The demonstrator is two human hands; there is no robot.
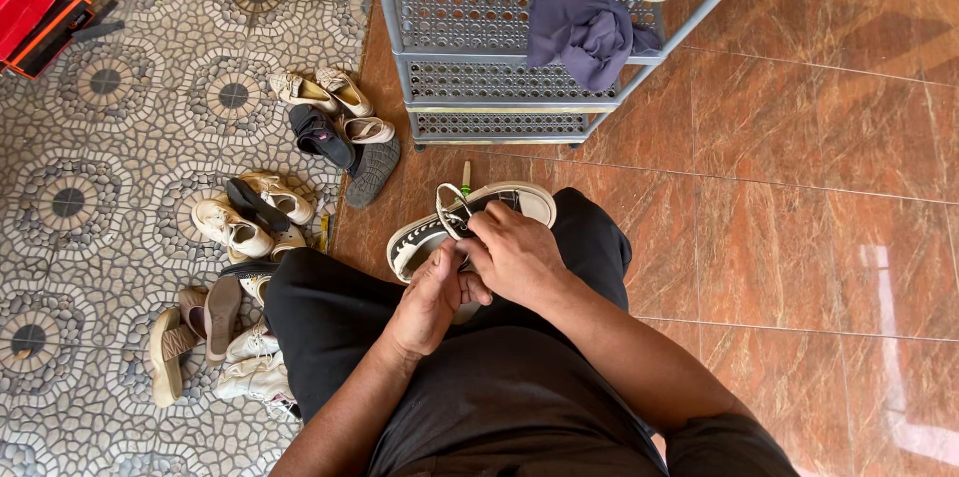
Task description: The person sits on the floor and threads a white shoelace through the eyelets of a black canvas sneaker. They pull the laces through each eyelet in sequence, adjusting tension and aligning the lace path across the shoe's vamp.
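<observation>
A black canvas sneaker (430, 235) with a white sole and toe cap rests across my lap, toe pointing left. My right hand (514, 255) pinches its white shoelace (452, 212), which loops up from the eyelets. My left hand (430, 302) grips the side of the sneaker just below the right hand. My legs in black trousers (330, 302) lie under the shoe. The rear of the sneaker is partly hidden by both hands.
A grey metal shoe rack (479, 77) stands ahead, with white shoes on top and a purple cloth (587, 35) draped over a shelf. Several loose shoes and sandals (250, 217) lie scattered on the patterned tiles at left. A red box (25, 7) sits far left.
</observation>
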